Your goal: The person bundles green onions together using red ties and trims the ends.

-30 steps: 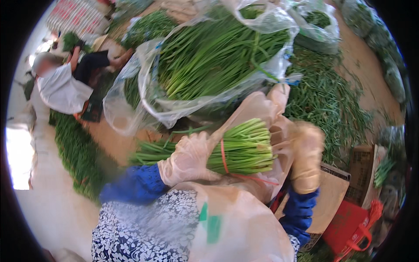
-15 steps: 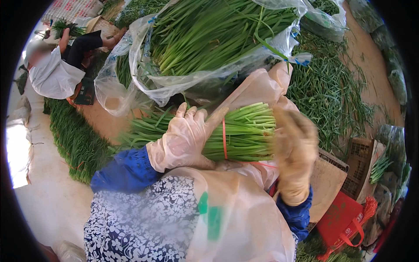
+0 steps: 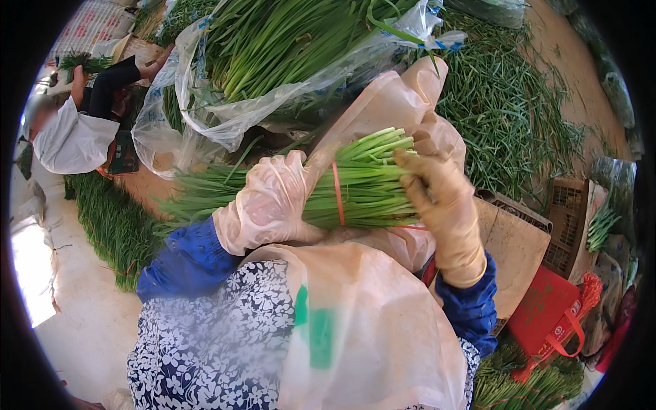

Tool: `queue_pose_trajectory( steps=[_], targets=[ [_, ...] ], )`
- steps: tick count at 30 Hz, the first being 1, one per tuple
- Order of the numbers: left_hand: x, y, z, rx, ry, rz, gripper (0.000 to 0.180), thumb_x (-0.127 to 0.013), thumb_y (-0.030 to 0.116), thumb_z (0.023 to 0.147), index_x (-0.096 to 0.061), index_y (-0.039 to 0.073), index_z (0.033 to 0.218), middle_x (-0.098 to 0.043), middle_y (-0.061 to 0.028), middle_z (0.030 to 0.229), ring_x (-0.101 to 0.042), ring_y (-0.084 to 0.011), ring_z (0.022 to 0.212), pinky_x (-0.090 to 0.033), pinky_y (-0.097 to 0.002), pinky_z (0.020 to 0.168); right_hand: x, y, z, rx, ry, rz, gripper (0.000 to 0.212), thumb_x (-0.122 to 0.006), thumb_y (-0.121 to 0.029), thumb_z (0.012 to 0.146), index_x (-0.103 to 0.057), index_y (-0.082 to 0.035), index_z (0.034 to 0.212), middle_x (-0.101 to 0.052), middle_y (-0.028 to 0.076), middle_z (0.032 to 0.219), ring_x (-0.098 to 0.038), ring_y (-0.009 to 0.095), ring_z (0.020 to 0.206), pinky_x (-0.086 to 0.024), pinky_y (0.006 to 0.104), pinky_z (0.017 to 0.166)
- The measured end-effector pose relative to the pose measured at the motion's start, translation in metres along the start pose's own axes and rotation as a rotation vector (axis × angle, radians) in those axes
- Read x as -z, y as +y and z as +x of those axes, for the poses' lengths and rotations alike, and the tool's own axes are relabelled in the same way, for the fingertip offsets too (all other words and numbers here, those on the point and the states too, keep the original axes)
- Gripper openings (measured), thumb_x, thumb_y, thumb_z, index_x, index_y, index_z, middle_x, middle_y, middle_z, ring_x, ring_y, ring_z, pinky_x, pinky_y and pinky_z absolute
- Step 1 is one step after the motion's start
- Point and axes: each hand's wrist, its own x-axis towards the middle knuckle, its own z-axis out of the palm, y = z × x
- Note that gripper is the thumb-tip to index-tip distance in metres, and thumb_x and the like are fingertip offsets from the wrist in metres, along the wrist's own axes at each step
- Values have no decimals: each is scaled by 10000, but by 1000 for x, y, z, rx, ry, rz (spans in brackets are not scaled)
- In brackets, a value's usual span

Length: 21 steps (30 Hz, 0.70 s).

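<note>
A thick bundle of garlic chives (image 3: pixel 369 188) lies across my lap, pale cut ends to the right and green leaves to the left. A red elastic band (image 3: pixel 338 193) circles it near the cut ends. My left hand (image 3: pixel 270 198), in a thin translucent glove, is wrapped over the bundle left of the band. At the cut ends is my right hand (image 3: pixel 444 205), in a yellowish glove. Its fingers are bent and apart, with the tips touching the stalk ends. A thin red strand shows below the bundle by this hand.
Ahead stands an open clear plastic bag (image 3: pixel 225 113) full of chives. Loose leaves (image 3: pixel 499 102) cover the floor at right. A red bag (image 3: pixel 547 311) and a plastic crate (image 3: pixel 566 205) are at right. Chive bundles (image 3: pixel 113 219) line the left, near a seated person (image 3: pixel 75 137).
My right hand, blurred before, has moved left and touches the stalk ends with bent fingers. My left hand keeps its grip on the bundle. The whole view has shifted slightly.
</note>
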Motion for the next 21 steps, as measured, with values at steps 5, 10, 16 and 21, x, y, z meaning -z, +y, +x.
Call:
queue_pose_trajectory(
  steps=[5, 10, 16, 21],
  targets=[
    [-2, -7, 3, 34, -27, -155, 1141, -846, 415, 515, -329, 76, 1473, -587, -204, 1057, -589, -381, 984, -475, -456, 835, 28, 43, -16, -358, 356, 83, 200, -694, -24, 851, -637, -24, 1042, -690, 104, 940, -629, 119, 816, -508, 252, 757],
    [9, -29, 6, -12, -69, -409, 1133, -852, 360, 537, -304, 61, 1483, -603, -235, 1155, -598, -385, 1065, -474, -425, 908, 3, 5, -10, -412, 26, 368, 236, -703, 11, 809, -619, -46, 1021, -605, 2, 869, -551, 74, 791, -447, 216, 668],
    [34, -68, -47, 105, 180, -663, 1049, -863, 258, 607, -316, 49, 1477, -542, -209, 1336, -534, -317, 1235, -419, -361, 1029, 3, 39, 58, -165, 488, 228, 498, -521, 71, 922, -461, -32, 1405, -585, 91, 1268, -555, 143, 1027, -444, 270, 937],
    [67, -99, -167, 829, 524, -1038, 900, -820, -22, 570, -433, -19, 1382, -589, -105, 1233, -601, -212, 1076, -513, -284, 885, -43, 42, 96, -124, 254, 450, 480, -504, -29, 921, -469, 13, 1398, -571, 128, 1280, -541, 163, 985, -431, 278, 911]
  ],
)
